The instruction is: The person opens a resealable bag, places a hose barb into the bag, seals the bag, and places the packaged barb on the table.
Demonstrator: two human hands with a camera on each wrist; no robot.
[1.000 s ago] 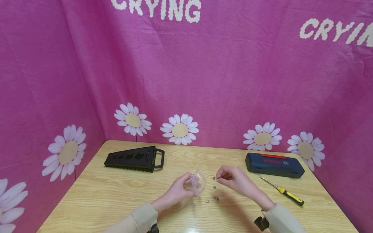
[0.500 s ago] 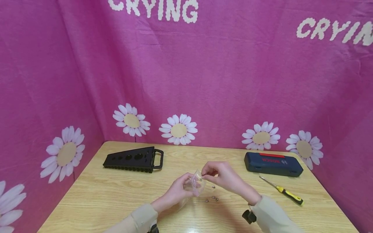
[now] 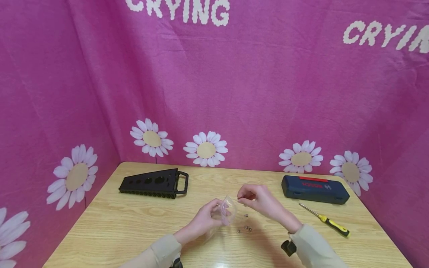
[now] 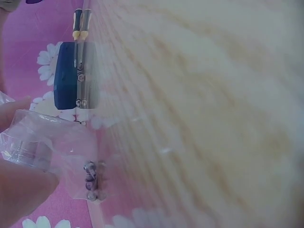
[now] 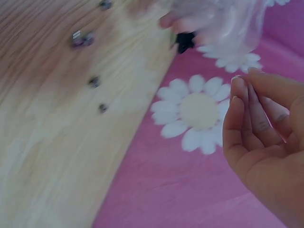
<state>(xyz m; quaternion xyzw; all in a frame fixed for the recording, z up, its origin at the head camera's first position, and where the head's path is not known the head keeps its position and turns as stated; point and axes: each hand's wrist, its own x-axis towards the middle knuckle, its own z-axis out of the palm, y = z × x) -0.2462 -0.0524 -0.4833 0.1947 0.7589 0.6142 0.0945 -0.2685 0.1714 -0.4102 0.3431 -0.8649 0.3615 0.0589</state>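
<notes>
My left hand (image 3: 204,219) holds a clear plastic bag (image 3: 228,212) near its mouth, low over the table. In the left wrist view, several small metal fasteners (image 4: 90,180) show at the bottom of the bag (image 4: 52,142), seen through the plastic. To the right of the bag's mouth, my right hand (image 3: 263,201) hovers with its thumb and fingertips close together. No piece is visible between those fingertips in the right wrist view, where the hand (image 5: 266,123) is seen from the palm side. Several loose metal fasteners (image 3: 246,215) lie on the table below it, too small to name exactly.
A black tool rack with a handle (image 3: 151,183) lies at the back left of the wooden table (image 3: 110,230). At the back right is a dark blue Bosch case (image 3: 315,190), with a yellow and black screwdriver (image 3: 328,222) in front. Pink cloth (image 3: 234,93) hangs behind.
My right hand picked up one fastener from the table, brought it left to the bag's mouth and let it go, then drew back slightly right. The left hand stayed nearly still with the bag.
</notes>
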